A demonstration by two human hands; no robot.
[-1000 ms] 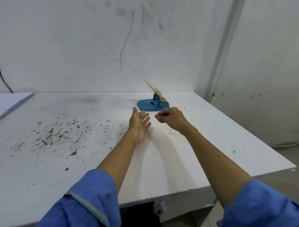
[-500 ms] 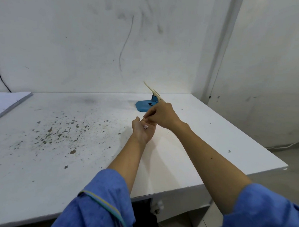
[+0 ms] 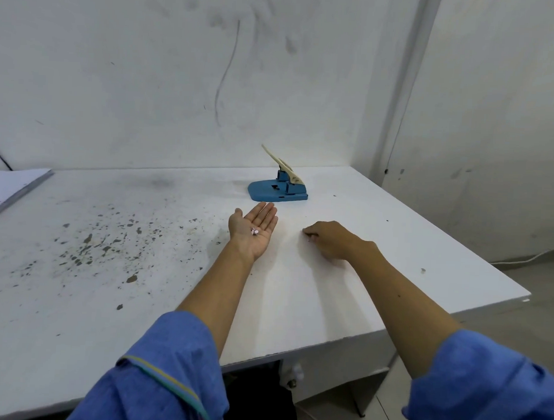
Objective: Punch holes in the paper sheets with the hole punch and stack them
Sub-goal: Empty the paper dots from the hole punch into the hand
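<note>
Right hand (image 3: 331, 239) has its fingers (image 3: 309, 234) curled knuckles-down on the tabletop (image 3: 297, 290), can't tell if they're pinching anything, left hand (image 3: 252, 229) lies flat open cupping paper bits (image 3: 255, 230), and the hole punch (image 3: 278, 187) sits just beyond the left fingertips, so left's nearer.

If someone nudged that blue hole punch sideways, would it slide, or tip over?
The hole punch would probably slide rather than tip: its flat blue base sits wide and low on the white table. The raised cream lever stands tall and angled, so a push there might rock it. It looks fairly heavy for its size, though that is a guess.
</note>
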